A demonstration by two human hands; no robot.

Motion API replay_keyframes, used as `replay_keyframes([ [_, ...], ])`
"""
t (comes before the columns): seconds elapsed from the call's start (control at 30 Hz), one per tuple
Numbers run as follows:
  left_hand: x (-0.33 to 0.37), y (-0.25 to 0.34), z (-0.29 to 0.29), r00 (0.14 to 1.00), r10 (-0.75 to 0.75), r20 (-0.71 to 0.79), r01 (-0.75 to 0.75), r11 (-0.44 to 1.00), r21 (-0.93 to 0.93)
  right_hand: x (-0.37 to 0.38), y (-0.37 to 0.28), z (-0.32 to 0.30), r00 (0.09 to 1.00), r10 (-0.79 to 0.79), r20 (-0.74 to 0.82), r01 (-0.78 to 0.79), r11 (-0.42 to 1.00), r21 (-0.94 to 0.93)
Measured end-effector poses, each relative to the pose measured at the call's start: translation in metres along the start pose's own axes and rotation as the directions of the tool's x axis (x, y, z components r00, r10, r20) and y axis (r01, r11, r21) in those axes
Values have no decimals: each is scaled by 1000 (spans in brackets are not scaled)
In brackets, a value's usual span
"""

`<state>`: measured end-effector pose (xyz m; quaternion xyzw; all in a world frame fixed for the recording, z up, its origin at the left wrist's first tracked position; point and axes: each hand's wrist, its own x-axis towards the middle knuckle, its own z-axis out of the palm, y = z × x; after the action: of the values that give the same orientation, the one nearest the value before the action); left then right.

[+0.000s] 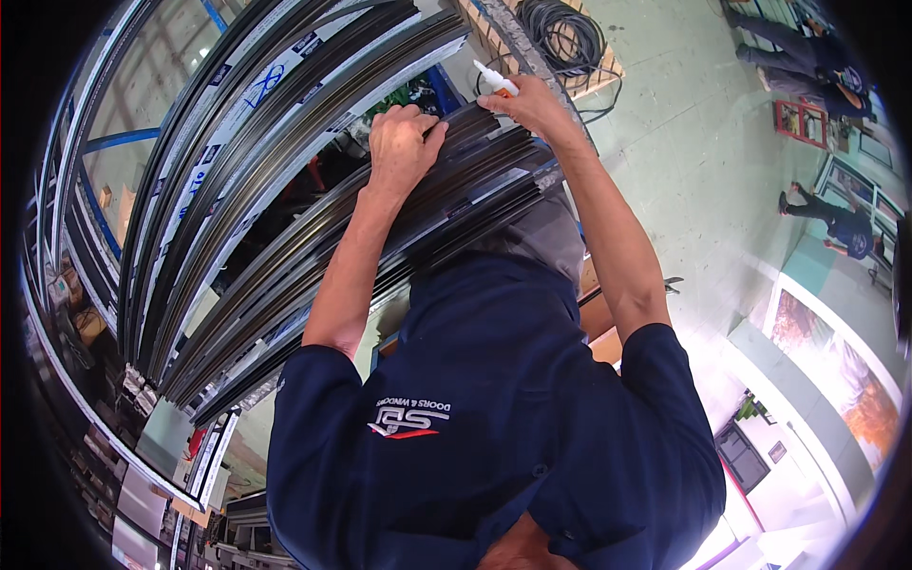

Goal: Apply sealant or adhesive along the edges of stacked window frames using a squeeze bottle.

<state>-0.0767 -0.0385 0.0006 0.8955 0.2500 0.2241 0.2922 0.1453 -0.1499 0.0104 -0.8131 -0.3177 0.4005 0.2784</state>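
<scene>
Now the left hand [404, 142] presses flat on one stack of dark frames [313, 247]; just beside it, the right hand [532, 104] grips one white tube [496, 78], nozzle over the stack's end.

White label strips [242, 104] with blue and dark marks run lengthwise along the dark frame profiles [285, 171] in the upper left of the frame. A small white tube [495, 79] with an orange band sits at top centre, pinched in the right hand [532, 104]. A white and red emblem [408, 418] is printed on the dark blue shirt [494, 446] at lower centre. Large pictures in orange and brown [841, 370] with pale borders stand at the right edge.
</scene>
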Motion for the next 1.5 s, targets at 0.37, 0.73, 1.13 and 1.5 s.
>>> replay_keyframes([
  [0.37,49,-32,24,759,-292,582,516,815,-264,24,4,-1,991,-89,103,106,979,-171],
  [0.73,-4,-65,-50,655,-379,654,583,804,-118,22,1,2,998,-37,51,52,943,-327],
  [1.13,-36,-82,-114,591,-365,719,623,773,-120,16,-1,2,994,-83,70,99,956,-277],
  [1.5,44,-29,32,779,-95,620,455,766,-454,9,5,4,994,-96,44,98,993,-62],
])
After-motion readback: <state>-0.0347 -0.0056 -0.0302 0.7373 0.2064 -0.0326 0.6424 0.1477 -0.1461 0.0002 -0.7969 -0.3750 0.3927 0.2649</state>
